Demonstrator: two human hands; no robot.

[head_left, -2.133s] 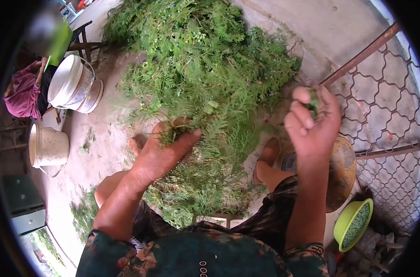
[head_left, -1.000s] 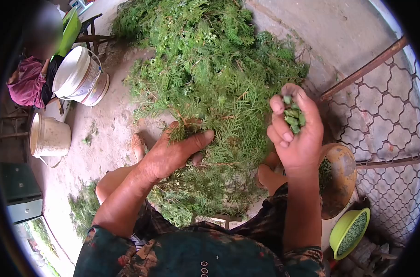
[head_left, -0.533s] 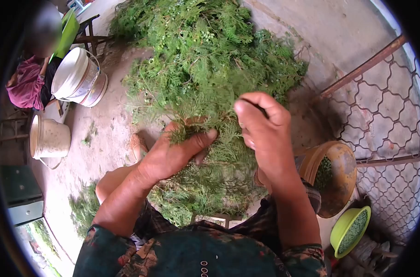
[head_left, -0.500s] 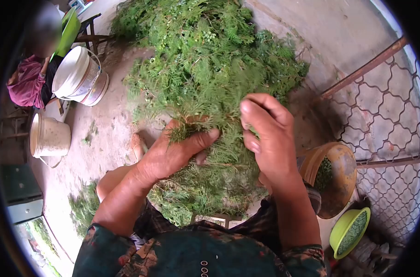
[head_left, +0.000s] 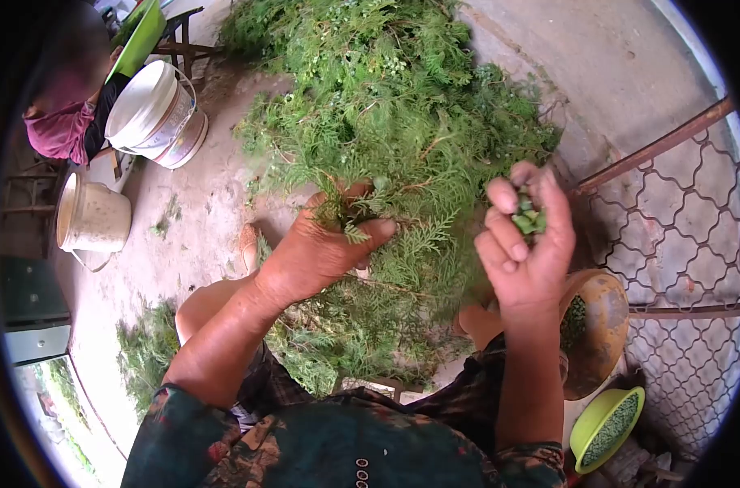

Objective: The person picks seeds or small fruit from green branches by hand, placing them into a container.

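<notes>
My left hand (head_left: 313, 256) is closed round the stem end of a leafy evergreen sprig (head_left: 425, 237), whose feathery green fronds spread to the right over my lap. My right hand (head_left: 528, 264) is turned palm up beside it, apart from the sprig. Its fingers curl round several small green cones (head_left: 530, 218), which show between thumb and fingertips. Just beyond both hands lies a large heap of cut evergreen branches (head_left: 386, 89), with pale bluish-green cones among the leaves.
An orange-brown bucket (head_left: 610, 325) with green bits inside stands right of my leg, near a lime-green basin (head_left: 585, 431) of small green cones. Wire mesh (head_left: 671, 211) runs along the right. Two pale buckets (head_left: 142, 106) (head_left: 102, 215) and a seated person (head_left: 61, 134) are at left.
My right hand has moved right, away from the sprig, and turned palm up, showing green cones in its fingers. My left hand keeps its hold, a little further right.
</notes>
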